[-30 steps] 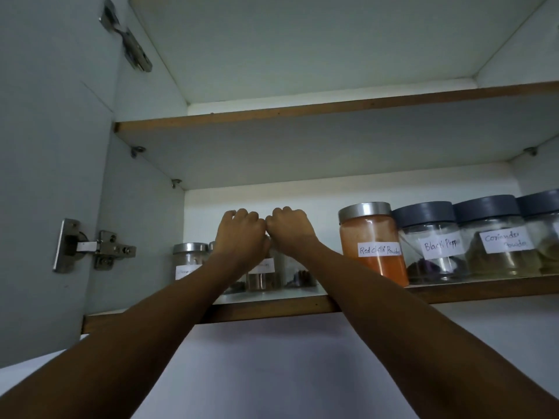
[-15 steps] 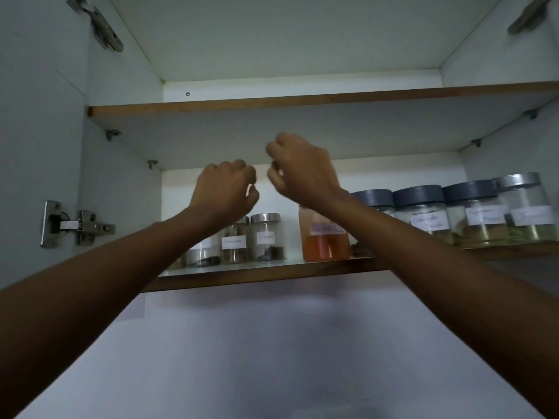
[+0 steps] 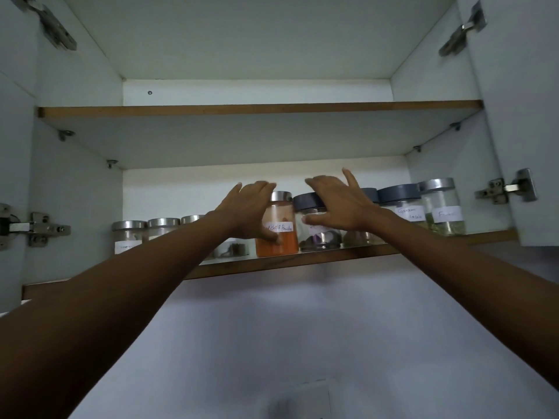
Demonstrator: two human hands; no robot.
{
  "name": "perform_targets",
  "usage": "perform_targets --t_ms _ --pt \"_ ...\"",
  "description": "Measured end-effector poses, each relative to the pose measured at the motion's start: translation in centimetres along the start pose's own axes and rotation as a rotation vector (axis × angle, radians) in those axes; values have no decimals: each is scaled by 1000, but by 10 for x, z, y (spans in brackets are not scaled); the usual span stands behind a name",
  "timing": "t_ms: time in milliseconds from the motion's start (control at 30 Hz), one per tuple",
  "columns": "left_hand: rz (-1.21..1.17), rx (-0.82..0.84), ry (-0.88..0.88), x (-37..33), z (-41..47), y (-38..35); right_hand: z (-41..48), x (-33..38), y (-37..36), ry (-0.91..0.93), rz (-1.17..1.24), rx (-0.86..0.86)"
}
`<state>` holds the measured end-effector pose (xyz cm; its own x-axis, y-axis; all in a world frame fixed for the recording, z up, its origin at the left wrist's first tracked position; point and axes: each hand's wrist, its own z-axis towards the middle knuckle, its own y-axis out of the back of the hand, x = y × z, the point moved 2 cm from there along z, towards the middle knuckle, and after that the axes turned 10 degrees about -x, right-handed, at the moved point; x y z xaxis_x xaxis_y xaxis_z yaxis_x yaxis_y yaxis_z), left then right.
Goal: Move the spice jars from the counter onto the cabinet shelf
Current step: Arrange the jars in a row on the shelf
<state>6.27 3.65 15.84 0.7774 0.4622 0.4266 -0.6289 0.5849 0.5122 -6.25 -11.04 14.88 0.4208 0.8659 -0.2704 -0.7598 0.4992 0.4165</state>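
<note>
**A:** What is standing around in the head view?

**B:** A white cupboard (image 3: 257, 90) is hanging open. Its doors (image 3: 520, 116) are swinging out on both sides, and a hinge (image 3: 39, 228) is showing at the left. The top shelf (image 3: 260, 109) is sitting up high. The shelf (image 3: 302, 261) below it is carrying a row of jars.

**A:** Which jars?

**B:** Three small jars (image 3: 128, 234) with shiny lids are standing at the left. The left arm (image 3: 151, 267) is crossing in front of them and hiding part of the third. At the right, the Garam jar (image 3: 402, 204) and the end jar (image 3: 443, 207) are standing side by side, near the cupboard wall.

**A:** What are the hands doing?

**B:** The left hand (image 3: 245, 211) is holding the orange jar (image 3: 282, 237). Its thumb is pressing on the front, low down. Its fingers are curving round the left side, up by the lid. The orange jar is standing on the shelf, near the front edge, about the middle of the row.

**A:** And the other one?

**B:** The right hand (image 3: 338, 204) is spreading wide, with its fingers straight. It is lying over the grey jar (image 3: 316, 235), which is standing just right of the orange jar. The thumb is crossing the grey jar's front. I cannot tell if the two jars are touching.
</note>
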Motion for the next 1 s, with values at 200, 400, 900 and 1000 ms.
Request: perform_targets --t_ms 200,400,900,1000 --pt "1 67 54 -3 3 -3 2 3 -5 48 -39 150" --pt "-43 72 84 -3 1 -2 9 7 7 43 55 247" --pt "-41 20 57 18 11 -29 22 16 -15 17 19 279" --pt "-48 24 59 22 13 -36 26 18 -22 6 15 295"
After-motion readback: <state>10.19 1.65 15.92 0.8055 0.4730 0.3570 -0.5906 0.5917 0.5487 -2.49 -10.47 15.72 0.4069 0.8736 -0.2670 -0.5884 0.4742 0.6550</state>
